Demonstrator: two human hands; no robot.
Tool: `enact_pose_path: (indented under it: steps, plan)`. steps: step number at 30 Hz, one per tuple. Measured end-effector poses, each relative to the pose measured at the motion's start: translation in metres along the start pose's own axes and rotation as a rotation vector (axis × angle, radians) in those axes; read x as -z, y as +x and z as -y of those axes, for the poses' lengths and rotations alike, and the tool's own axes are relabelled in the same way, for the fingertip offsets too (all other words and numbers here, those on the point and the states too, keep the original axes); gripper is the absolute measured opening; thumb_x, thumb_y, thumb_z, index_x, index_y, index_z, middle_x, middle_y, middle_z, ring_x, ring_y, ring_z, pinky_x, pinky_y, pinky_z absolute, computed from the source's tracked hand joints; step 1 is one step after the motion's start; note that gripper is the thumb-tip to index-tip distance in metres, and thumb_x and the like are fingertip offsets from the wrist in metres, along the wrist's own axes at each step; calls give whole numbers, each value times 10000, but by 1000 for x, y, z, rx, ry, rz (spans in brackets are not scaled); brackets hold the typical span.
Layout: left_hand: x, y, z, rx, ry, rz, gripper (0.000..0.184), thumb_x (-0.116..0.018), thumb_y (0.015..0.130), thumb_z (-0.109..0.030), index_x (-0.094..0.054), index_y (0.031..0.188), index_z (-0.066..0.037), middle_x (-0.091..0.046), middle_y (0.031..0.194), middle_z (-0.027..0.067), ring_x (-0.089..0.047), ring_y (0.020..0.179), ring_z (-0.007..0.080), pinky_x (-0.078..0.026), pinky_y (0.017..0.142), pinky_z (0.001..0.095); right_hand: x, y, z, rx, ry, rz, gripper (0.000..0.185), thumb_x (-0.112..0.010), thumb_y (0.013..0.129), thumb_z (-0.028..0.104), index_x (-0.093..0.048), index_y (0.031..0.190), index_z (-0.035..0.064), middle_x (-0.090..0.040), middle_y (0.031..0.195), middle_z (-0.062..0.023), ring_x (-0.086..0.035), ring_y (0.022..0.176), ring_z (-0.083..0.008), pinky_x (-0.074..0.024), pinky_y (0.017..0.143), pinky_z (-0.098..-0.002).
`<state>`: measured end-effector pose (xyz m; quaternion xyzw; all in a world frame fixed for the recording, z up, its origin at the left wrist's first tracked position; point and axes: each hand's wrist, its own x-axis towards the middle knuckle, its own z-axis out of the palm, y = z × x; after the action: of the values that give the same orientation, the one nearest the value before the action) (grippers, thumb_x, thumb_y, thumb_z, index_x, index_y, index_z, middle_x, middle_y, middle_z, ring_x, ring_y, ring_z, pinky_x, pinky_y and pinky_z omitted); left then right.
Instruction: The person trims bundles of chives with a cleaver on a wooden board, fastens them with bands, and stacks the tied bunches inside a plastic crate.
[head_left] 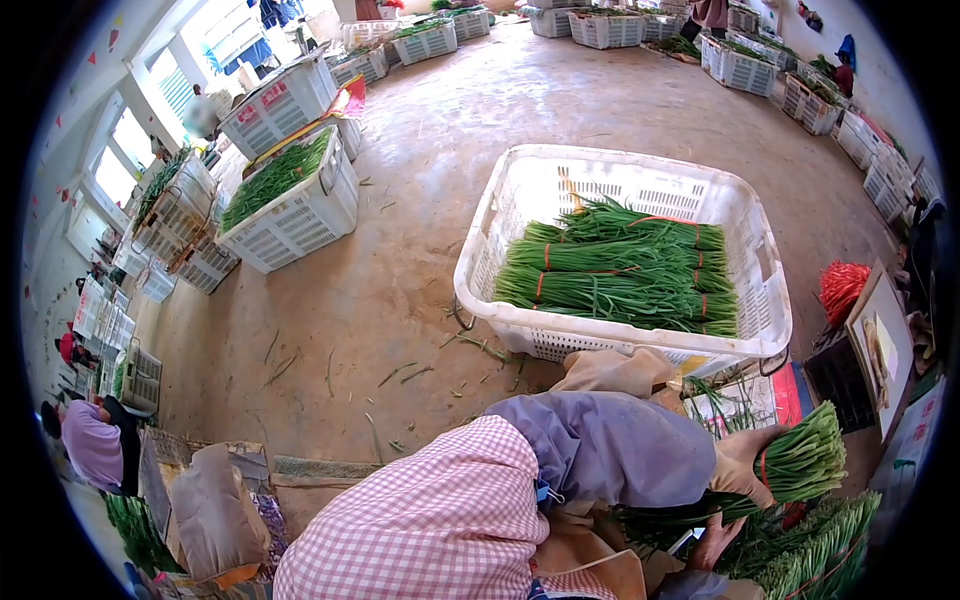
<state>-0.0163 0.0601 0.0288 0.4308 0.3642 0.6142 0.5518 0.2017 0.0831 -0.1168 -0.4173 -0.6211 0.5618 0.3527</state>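
Note:
At the lower right, my left hand (745,465) is closed around a bundle of garlic chives (808,455), its pale cut ends pointing right. A red band circles this bundle. Just below, my right hand (712,545) is partly hidden and grips the leafy side of the same bundle. More banded chives (825,550) lie beneath and beside my hands. Forward of me, a white plastic crate (620,172) holds several bundles of chives (615,265) tied with red bands, laid in rows.
A heap of red bands (843,292) sits at the right near a leaning board (880,345). Stacked white crates with greens (290,200) stand at the left. More crates (605,30) line the far walls. Loose leaves litter the floor (400,250). Another person (95,445) sits far left.

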Motion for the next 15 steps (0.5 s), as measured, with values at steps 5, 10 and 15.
enact_pose_path:
  steps: [5, 10, 15]
  plan:
    - [-2, -1, -4, 17, -34, -11, 934, -820, 605, -67, -353, 1410, 11, -611, 1222, 125, -554, 1135, 184, -438, 997, 299, -3, 0, 17, 38, 8, 92, 882, -648, 885, 470, -234, 1482, -29, -363, 1467, -159, -383, 1309, -255, -287, 1087, -371]
    - [-1, 1, 2, 3, -8, -23, 940, -831, 599, -71, -357, 1407, 11, -609, 1223, 134, -550, 1146, 193, -430, 1005, 305, 2, 1, 3, 17, -7, 32, 881, -633, 887, 502, -245, 1476, -26, -375, 1453, -154, -399, 1291, -252, -301, 1077, -369]
    - [-1, 2, -1, 11, -1, -13, 958, -838, 596, -82, -347, 1413, 13, -600, 1240, 142, -544, 1164, 203, -421, 1018, 309, 10, 5, -12, -33, 70, 21, 899, -644, 885, 493, -220, 1488, -20, -369, 1458, -153, -403, 1289, -249, -316, 1070, -363]
